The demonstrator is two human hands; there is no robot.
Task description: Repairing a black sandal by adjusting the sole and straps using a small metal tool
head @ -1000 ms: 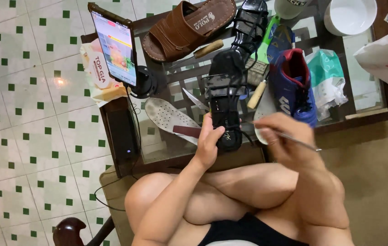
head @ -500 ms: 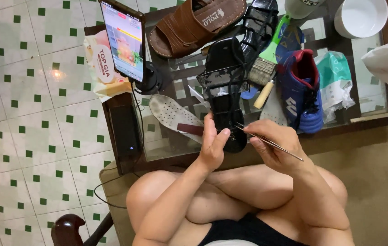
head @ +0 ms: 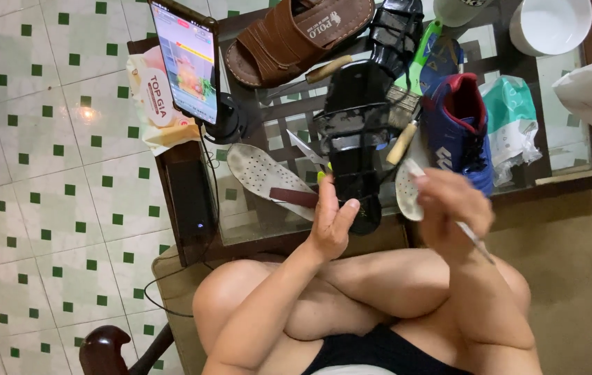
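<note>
A person sits cross-legged, seen from above, working at a low glass-topped table (head: pixel 573 163). The left hand (head: pixel 332 222) grips the near end of a black strappy sandal (head: pixel 358 132), thumb on one side and fingers wrapped round the other, holding it tilted up off the glass. The right hand (head: pixel 452 205) is closed round a thin metal tool (head: pixel 475 241), a needle or awl by the look of it; its shaft sticks out back toward the person's body, and which end is pointed cannot be told. This hand hovers just beside the sandal, not touching it.

The likely risk: the tool sits close to the left fingers and above the bare knees, so a slip could jab skin. The sandal is held at one end only and could twist or drop onto the glass.

The table is crowded. A knife or scissor blade (head: pixel 307 149) lies just beside the left hand, next to a white insole (head: pixel 261 173). A second insole (head: pixel 407 191) lies under the right hand. A wooden-handled brush (head: pixel 401 132) touches the sandal's far side, with a blue and red sports shoe (head: pixel 459 128) beyond. Further off lie a brown sandal (head: pixel 296 38), a white bowl (head: pixel 549 24) and a propped phone (head: pixel 186 59), lit, at the table's left corner
</note>
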